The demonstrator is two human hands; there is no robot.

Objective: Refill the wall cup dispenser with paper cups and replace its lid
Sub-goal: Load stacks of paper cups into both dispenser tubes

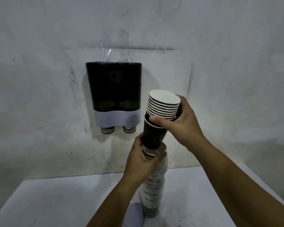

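Bare utility room: scuffed white wall [203, 46], plain white table [47, 202].

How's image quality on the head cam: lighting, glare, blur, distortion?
Head view: dim, bluish light; the dispenser reads nearly black, with glare on the clear tape above it. The table edge bows from wide-angle distortion. The lower cup stack looks smeared; the right hand and left hand stay fairly sharp.
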